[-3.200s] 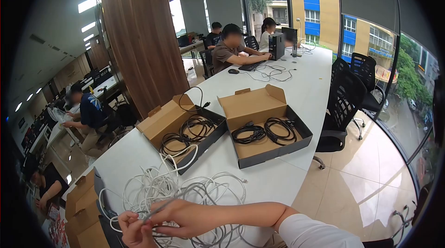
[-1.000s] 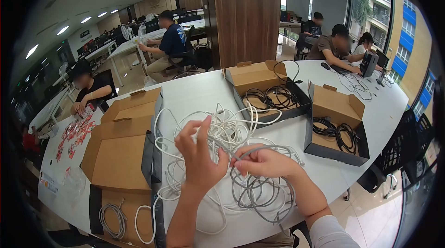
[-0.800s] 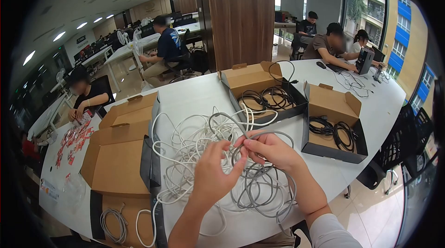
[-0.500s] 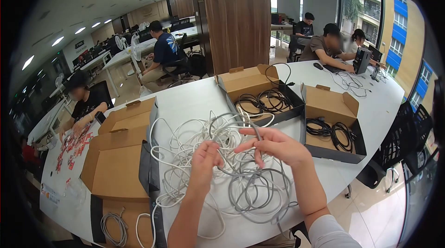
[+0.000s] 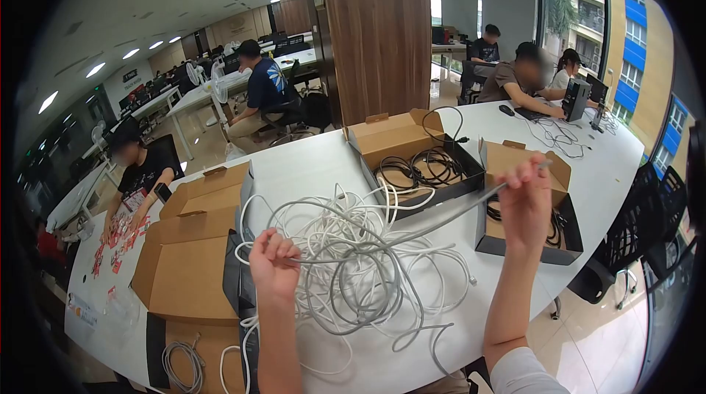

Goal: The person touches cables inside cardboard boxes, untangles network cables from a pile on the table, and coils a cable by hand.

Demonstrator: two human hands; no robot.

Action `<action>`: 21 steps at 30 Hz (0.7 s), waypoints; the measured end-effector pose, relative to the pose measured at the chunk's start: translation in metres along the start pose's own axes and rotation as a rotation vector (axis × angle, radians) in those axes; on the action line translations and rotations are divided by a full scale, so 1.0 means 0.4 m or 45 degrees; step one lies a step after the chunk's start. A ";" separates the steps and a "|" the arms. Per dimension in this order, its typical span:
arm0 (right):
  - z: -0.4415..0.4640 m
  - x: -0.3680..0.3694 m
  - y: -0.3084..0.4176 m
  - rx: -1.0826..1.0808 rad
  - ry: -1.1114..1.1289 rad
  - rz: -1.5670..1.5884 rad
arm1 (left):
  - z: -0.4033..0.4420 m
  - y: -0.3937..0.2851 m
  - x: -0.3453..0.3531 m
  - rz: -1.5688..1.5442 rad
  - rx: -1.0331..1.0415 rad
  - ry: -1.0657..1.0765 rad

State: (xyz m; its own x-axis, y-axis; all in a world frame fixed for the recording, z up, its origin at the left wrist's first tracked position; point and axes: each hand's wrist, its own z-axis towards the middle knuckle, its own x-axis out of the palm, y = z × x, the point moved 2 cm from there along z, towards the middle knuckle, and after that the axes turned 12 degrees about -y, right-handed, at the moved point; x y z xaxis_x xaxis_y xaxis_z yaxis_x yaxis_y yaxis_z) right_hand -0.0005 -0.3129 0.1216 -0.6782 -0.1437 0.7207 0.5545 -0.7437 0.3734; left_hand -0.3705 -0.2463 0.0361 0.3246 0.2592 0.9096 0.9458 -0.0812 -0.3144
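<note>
A grey network cable (image 5: 448,219) runs between my two hands, with its loops lying over a tangled heap of white cables (image 5: 346,221) on the table. My right hand (image 5: 527,199) is raised at the right, closed on the cable near an end that sticks out past the fingers. At the left of the heap, my left hand (image 5: 274,261) is closed around another stretch of the grey cable. A loose grey length trails from the heap toward the table's near edge.
Two open boxes with black cables, a middle box (image 5: 426,169) and a right box (image 5: 562,236), stand beyond the heap. Open cardboard boxes (image 5: 187,265) stand at left, one holding a coiled grey cable (image 5: 182,364). Co-workers sit at the table's left and far right.
My right hand has moved up and right, pulling a stretch of grey cable out straight. My left hand has shifted left. The grey loops have moved left across the heap.
</note>
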 end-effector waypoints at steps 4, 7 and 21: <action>0.009 -0.025 0.060 -0.401 -0.112 -0.048 | -0.007 -0.071 0.003 -0.186 0.055 0.137; 0.006 -0.051 0.124 -0.712 -0.338 -0.091 | -0.003 -0.135 -0.014 -0.280 0.119 0.211; 0.020 -0.015 0.064 -0.044 -0.408 -0.553 | -0.036 -0.046 0.038 0.270 0.245 0.086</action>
State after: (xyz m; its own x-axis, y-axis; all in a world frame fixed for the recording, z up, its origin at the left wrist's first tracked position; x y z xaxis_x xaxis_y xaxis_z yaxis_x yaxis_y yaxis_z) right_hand 0.0215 -0.3260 0.1315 -0.6572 0.3842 0.6484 0.2360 -0.7122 0.6612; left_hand -0.3827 -0.2548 0.0597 0.5209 0.1905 0.8321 0.8401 0.0587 -0.5393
